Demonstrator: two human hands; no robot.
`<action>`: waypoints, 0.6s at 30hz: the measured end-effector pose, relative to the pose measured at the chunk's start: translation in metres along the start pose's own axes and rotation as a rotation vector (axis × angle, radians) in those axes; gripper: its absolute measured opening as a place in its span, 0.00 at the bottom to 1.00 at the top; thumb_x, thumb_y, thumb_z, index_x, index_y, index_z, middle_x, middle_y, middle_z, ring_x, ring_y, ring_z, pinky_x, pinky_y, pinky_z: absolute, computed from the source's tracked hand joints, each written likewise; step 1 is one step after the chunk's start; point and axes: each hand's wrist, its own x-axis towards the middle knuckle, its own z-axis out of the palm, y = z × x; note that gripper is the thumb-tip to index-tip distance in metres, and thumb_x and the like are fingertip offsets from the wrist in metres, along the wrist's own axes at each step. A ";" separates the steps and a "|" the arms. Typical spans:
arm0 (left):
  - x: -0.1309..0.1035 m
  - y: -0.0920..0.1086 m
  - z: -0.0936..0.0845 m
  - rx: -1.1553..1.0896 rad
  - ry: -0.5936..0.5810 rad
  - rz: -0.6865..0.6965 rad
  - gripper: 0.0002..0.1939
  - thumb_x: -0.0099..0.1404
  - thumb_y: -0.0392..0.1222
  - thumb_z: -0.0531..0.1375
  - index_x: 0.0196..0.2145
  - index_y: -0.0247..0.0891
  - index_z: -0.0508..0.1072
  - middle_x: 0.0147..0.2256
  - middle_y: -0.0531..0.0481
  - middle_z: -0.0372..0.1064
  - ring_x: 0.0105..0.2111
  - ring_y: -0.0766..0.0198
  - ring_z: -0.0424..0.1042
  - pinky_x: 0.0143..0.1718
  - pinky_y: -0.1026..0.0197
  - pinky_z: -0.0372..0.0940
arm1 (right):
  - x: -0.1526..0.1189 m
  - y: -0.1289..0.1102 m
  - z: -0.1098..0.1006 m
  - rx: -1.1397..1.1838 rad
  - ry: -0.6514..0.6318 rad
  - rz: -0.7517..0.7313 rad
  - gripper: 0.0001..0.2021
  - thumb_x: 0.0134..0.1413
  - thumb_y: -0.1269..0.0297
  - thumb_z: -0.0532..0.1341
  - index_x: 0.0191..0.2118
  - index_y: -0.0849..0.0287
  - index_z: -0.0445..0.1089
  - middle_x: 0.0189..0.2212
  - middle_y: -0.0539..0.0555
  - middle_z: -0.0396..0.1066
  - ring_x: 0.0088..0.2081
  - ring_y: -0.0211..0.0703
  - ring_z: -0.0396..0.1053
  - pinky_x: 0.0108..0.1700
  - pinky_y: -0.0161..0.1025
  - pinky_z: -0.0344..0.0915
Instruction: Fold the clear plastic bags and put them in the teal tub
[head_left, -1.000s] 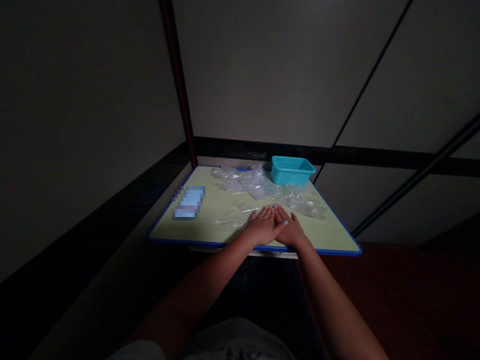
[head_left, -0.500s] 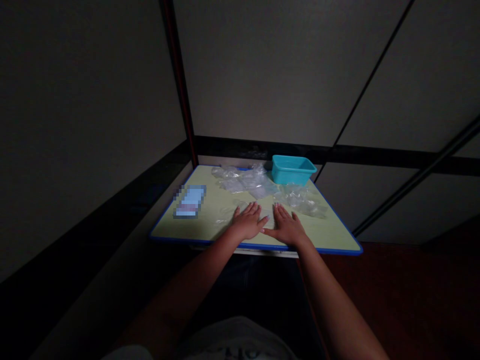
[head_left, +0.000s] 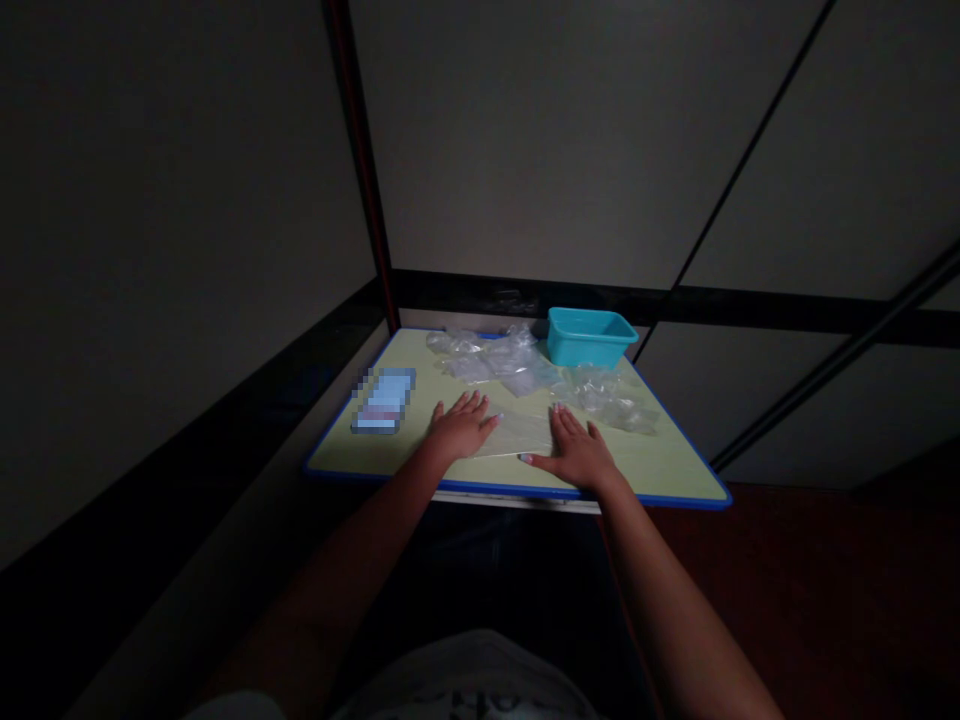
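A clear plastic bag [head_left: 514, 432] lies flat on the pale yellow table [head_left: 667, 470], close to its front edge. My left hand [head_left: 460, 428] rests palm down on the bag's left part with fingers spread. On its right end my right hand [head_left: 577, 447] lies flat, the thumb stretched out toward the left. Neither hand grasps anything. Beyond them are crumpled clear plastic bags [head_left: 517, 365], and more crumpled plastic [head_left: 607, 395] sits just past my right fingers.
A turquoise plastic basket [head_left: 589, 340] stands at the table's back right corner. On the left side lies a pixelated phone-like object [head_left: 385, 400]. Blue edging [head_left: 525, 490] borders the table, and dark-banded wall panels [head_left: 525, 150] rise behind it.
My left hand has slid left across the plastic bag, away from my right hand, uncovering the bag's smoothed middle. My right hand has stayed nearly in place.
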 end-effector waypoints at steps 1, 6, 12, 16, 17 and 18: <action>0.001 -0.003 0.000 0.002 0.003 -0.014 0.31 0.69 0.59 0.34 0.66 0.48 0.46 0.67 0.52 0.36 0.67 0.56 0.36 0.61 0.36 0.38 | 0.000 0.000 0.000 0.000 0.002 -0.001 0.52 0.50 0.32 0.46 0.68 0.66 0.30 0.68 0.63 0.33 0.68 0.52 0.31 0.64 0.58 0.34; 0.006 -0.012 0.002 0.006 0.027 -0.116 0.34 0.68 0.61 0.33 0.66 0.46 0.46 0.68 0.47 0.34 0.67 0.53 0.33 0.61 0.36 0.39 | 0.000 0.000 0.001 0.007 0.006 -0.002 0.52 0.50 0.32 0.46 0.68 0.66 0.30 0.68 0.64 0.33 0.68 0.52 0.30 0.64 0.59 0.34; -0.002 0.016 -0.003 0.002 0.144 -0.054 0.36 0.69 0.61 0.33 0.65 0.38 0.49 0.67 0.42 0.35 0.67 0.55 0.32 0.62 0.40 0.36 | 0.000 -0.002 -0.001 -0.003 0.001 -0.002 0.49 0.53 0.37 0.47 0.68 0.68 0.31 0.68 0.63 0.33 0.68 0.51 0.31 0.64 0.59 0.35; -0.014 0.061 -0.002 -0.099 0.048 0.242 0.35 0.69 0.60 0.30 0.66 0.41 0.46 0.68 0.48 0.34 0.67 0.59 0.34 0.63 0.43 0.36 | -0.002 -0.001 -0.002 -0.039 0.000 -0.002 0.44 0.55 0.44 0.49 0.68 0.67 0.34 0.68 0.61 0.34 0.68 0.50 0.32 0.64 0.59 0.37; -0.016 0.073 0.001 -0.121 0.050 0.290 0.36 0.69 0.60 0.29 0.66 0.39 0.45 0.68 0.48 0.35 0.67 0.59 0.35 0.64 0.43 0.36 | -0.002 -0.001 -0.003 -0.054 -0.001 -0.010 0.41 0.55 0.47 0.49 0.68 0.65 0.35 0.68 0.60 0.35 0.68 0.50 0.33 0.64 0.58 0.38; -0.016 0.083 0.003 -0.134 0.044 0.316 0.37 0.68 0.61 0.30 0.67 0.37 0.43 0.67 0.47 0.35 0.67 0.58 0.34 0.64 0.44 0.36 | -0.003 0.000 -0.003 -0.070 -0.005 -0.021 0.39 0.56 0.50 0.49 0.68 0.64 0.37 0.68 0.60 0.35 0.68 0.50 0.34 0.64 0.58 0.39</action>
